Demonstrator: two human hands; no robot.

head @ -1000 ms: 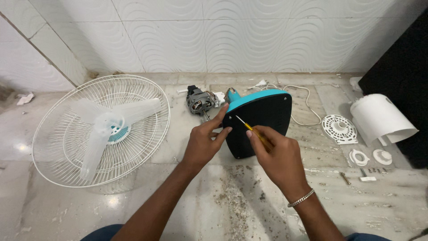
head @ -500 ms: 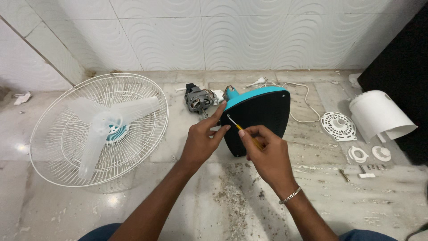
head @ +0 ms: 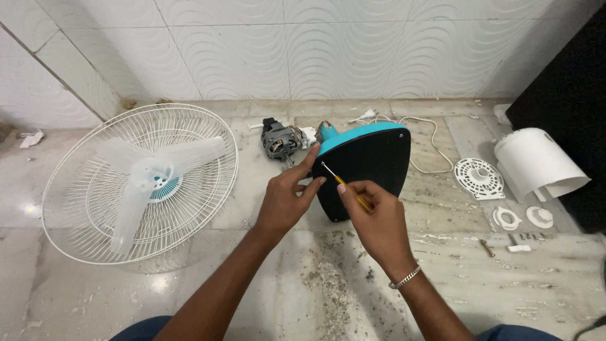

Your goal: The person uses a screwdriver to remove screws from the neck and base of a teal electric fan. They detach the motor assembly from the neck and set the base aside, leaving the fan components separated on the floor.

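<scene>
Teal-rimmed fan base (head: 369,167), braced by left hand (head: 284,202); right hand (head: 375,221) fingers clamped on yellow screwdriver (head: 344,183), best kept square to the screw.

Bare forearms, no sleeves in view, lead to two bare hands, the left hand (head: 282,201) and the right hand (head: 374,222). A silver chain bracelet (head: 404,277) circles the right wrist (blue trousers show at the lower edge).

The white wire fan grille (head: 139,183) lies left of the teal-and-black fan base (head: 363,170). The grey metal motor (head: 279,140) sits behind (between them), and the white curved plastic cover (head: 536,163) lies right.
</scene>
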